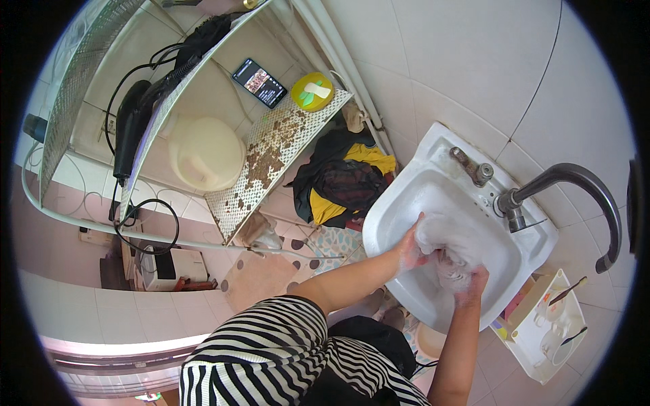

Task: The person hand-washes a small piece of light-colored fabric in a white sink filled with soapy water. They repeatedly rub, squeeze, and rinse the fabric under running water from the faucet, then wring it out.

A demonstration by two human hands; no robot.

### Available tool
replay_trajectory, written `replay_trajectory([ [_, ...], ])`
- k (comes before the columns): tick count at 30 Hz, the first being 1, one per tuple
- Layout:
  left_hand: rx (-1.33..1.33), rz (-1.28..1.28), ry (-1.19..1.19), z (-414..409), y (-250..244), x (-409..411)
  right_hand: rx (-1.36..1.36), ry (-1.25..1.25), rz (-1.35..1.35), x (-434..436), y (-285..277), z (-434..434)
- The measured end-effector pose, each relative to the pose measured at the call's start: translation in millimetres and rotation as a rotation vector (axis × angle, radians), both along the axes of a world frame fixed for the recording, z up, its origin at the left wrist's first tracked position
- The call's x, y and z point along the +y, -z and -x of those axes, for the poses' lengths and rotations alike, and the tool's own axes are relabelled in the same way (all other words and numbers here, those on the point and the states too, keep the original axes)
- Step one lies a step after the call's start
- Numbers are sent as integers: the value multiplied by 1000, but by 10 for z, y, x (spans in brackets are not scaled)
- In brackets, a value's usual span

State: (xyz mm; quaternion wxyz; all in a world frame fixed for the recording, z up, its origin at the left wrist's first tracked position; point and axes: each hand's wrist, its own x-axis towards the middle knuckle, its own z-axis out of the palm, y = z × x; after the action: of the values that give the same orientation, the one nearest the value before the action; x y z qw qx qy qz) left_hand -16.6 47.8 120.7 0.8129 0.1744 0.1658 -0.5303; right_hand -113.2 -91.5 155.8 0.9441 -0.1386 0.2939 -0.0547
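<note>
Both of my hands are inside a white ceramic washbasin, working over a soapy, light-coloured wet cloth. My left hand grips the cloth at its left side, with foam on the fingers and wrist. Lower right, my right hand is closed around the bunched end of the cloth. White suds cover much of it and hide some fingertips. A dark curved faucet rises from the basin's back edge, its spout turned away to the right. Beside it sits a worn old tap fitting.
A rusty perforated shelf at left holds a smartphone, a yellow soap dish and a cream basin. Above hangs a black hair dryer. Black and yellow clothes are piled by the washbasin. A toothbrush caddy is right.
</note>
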Motion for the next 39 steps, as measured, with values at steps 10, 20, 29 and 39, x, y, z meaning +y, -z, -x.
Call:
replay_trajectory([
  [10,-721,-950,8,-456,161,-64,206,-226,28,35,550,228],
  [20,-2010,-1415,487,107,153,-50,398,-977,1671,452,880,153],
  [29,-1575,-1141,907,-765,1565,-363,402,-1224,1744,452,1081,233],
  [39,-2156,-1069,265,173,226,19,312,-1109,1519,296,1337,51],
])
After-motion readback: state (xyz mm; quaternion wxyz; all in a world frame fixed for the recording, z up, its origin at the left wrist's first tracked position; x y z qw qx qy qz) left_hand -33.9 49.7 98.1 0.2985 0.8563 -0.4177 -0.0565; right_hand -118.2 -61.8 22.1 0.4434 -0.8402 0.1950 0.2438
